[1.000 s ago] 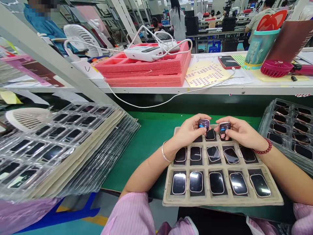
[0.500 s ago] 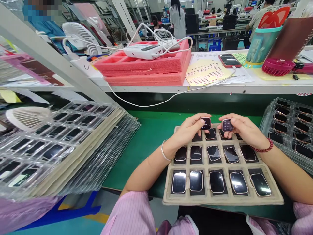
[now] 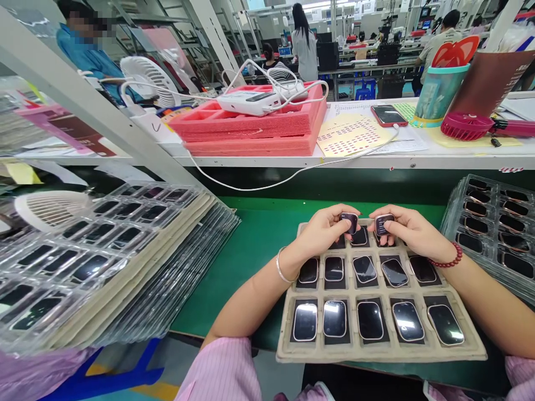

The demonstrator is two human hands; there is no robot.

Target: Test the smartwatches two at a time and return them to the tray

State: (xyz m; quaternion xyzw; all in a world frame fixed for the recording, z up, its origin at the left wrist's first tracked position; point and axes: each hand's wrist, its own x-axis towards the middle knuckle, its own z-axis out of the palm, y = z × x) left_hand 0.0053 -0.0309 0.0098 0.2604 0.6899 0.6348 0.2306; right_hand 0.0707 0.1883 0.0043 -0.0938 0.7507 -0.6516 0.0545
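Over the far edge of a beige tray (image 3: 292,356), each of my hands pinches one small smartwatch without a strap. My left hand (image 3: 326,231) holds a smartwatch (image 3: 349,221) with a dark screen between thumb and fingers. In my right hand (image 3: 405,225) is another smartwatch (image 3: 382,224), its lit screen showing small rows of marks. Strapless watches with dark glass lie in the tray's compartments, such as one watch (image 3: 370,320) in the near row. My hands partly cover the far row.
To the left stands a tall stack of clear trays (image 3: 200,253) with watches in them. More clear trays (image 3: 497,223) are piled at the right. On the shelf sit pink foam (image 3: 251,145), a phone (image 3: 389,116) on a white cable and a teal cup (image 3: 441,94).
Both hands stay over the tray's far row, each still pinching its watch. The watches tilt slightly. My view has shifted, so the whole scene sits a little lower.
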